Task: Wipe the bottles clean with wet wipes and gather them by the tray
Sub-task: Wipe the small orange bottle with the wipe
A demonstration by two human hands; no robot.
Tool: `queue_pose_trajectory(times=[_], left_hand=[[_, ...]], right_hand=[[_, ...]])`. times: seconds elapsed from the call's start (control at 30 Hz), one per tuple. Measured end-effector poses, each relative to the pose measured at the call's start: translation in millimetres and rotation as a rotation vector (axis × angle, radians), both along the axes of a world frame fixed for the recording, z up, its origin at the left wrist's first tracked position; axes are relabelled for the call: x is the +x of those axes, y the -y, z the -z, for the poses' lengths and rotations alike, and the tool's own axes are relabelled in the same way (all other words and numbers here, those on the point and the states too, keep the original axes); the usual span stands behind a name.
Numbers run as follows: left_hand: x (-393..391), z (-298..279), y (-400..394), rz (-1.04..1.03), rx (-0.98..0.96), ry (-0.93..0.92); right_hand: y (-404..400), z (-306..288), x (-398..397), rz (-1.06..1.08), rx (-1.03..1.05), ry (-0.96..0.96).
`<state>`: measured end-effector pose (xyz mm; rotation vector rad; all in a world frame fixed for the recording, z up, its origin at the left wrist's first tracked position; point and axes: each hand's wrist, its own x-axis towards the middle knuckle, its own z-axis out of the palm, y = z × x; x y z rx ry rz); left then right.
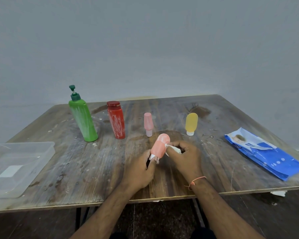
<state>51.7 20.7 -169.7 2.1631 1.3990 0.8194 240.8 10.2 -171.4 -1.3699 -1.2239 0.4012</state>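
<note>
coral bottle could slip from your cap-end pinch

your left hand [141,168] pinches the coral bottle [160,147] by its white cap above the table [171,185], your right hand [183,155] presses a bunched wet wipe [173,149] to its side; rub hard and it may twist free, toppling the pink bottle [148,124] just behind, far from the tray [47,149].
</note>
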Motion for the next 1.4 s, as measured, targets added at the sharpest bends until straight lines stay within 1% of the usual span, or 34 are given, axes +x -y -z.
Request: queue_pose_trajectory(times=[0.1, 0.2, 0.3, 0.37, 0.5, 0.57, 0.7, 0.77, 0.87, 0.93, 1.03, 1.1, 1.2, 1.27, 1.33, 1.4], left_hand=[[0.7, -0.1, -0.3, 0.005, 0.008, -0.033], [2.1, 0.7, -0.4, 0.016, 0.02, -0.074], [1.6, 1.3, -0.3, 0.006, 0.012, -0.066], [1.7, 1.4, -1.1, -0.001, 0.01, -0.05], [2.7, 1.0, -1.3, 0.002, 0.015, -0.061], [2.9, 1.2, -0.8, 0.002, 0.023, -0.077], [1.5, 1.9, -1.3, -0.015, 0.028, -0.059], [1.3, 2.0, -1.7, -0.016, 0.031, -0.055], [2.4, 2.2, -1.1, 0.0, 0.052, -0.083], [3.1, 2.2, -0.3, 0.006, 0.066, -0.094], [3.5, 1.6, 0.5, -0.01, 0.085, -0.096], [3.9, 1.7, 0.7, -0.013, 0.101, -0.098], [4.3, 1.6, 2.7, -0.011, 0.125, -0.121], [4.3, 1.7, 2.4, -0.017, 0.136, -0.128], [4.1, 2.0, 2.1, -0.03, 0.145, -0.118], [4.4, 2.4, 2.0, -0.037, 0.156, -0.114]], right_hand=[[-0.6, -0.9, 0.3, 0.064, -0.04, -0.052], [-0.8, -3.1, 1.2, 0.084, -0.021, -0.101], [-0.6, -2.8, 0.3, 0.015, 0.007, -0.063], [-0.3, -1.8, -0.4, 0.017, -0.017, -0.028], [-1.4, -1.6, 1.0, 0.104, -0.051, -0.074], [-1.1, -2.4, 1.5, 0.092, -0.03, -0.095], [0.4, -1.7, 0.1, -0.001, 0.016, -0.012], [0.1, -1.1, -0.4, 0.023, -0.009, 0.003], [-0.2, -1.4, 0.4, 0.092, -0.029, -0.05], [1.0, -3.5, 0.4, 0.076, 0.003, -0.059], [2.7, -3.6, -1.1, 0.001, 0.039, 0.005], [1.6, -1.4, -1.4, 0.023, 0.004, 0.014], [-0.4, -0.8, 0.6, 0.097, -0.023, -0.03], [-0.3, -1.9, 0.2, 0.064, 0.021, -0.027], [0.5, -1.2, -1.2, 0.01, 0.051, 0.025], [-0.1, 0.4, -1.8, 0.02, 0.019, 0.059]])
